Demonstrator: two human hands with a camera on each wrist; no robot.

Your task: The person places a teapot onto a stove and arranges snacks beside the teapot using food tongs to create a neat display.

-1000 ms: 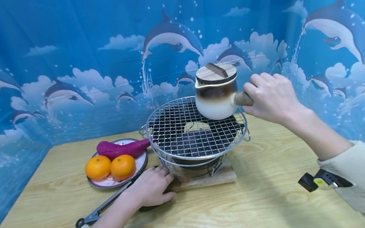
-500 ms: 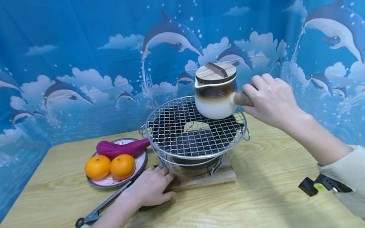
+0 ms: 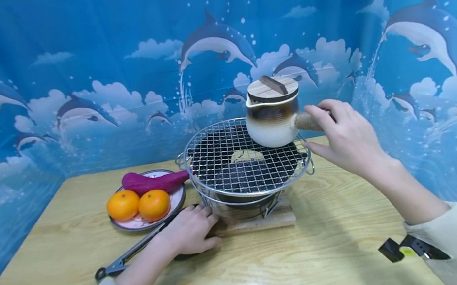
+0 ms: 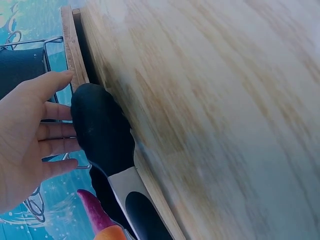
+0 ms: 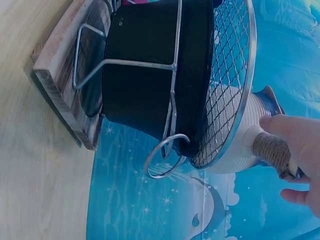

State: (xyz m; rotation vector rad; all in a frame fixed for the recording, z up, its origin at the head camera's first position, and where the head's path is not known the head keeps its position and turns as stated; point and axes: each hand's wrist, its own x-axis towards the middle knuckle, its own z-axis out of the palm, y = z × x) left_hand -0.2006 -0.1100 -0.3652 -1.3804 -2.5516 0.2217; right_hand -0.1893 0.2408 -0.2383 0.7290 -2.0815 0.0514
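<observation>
A white-and-brown teapot with a wooden lid stands on the right part of the round wire grill rack. Near its rope-wrapped handle my right hand has loosened fingers. The thumb is spread below the handle, and a fingertip lies by the rope in the right wrist view. My left hand rests low beside the stove's wooden board, fingers loosely extended. In the left wrist view its fingers lie behind the black head of the tongs, its thumb at the board's edge.
Left of the stove, a plate holds two oranges and a long purple vegetable, whose tip reaches the rack. Beneath the rack is a black stove in a wire frame. A dolphin-print curtain surrounds the table.
The right hand has loosened from the teapot's handle; its thumb has dropped away and more of the handle shows. The teapot and left hand have stayed in place; the view has shifted slightly.
</observation>
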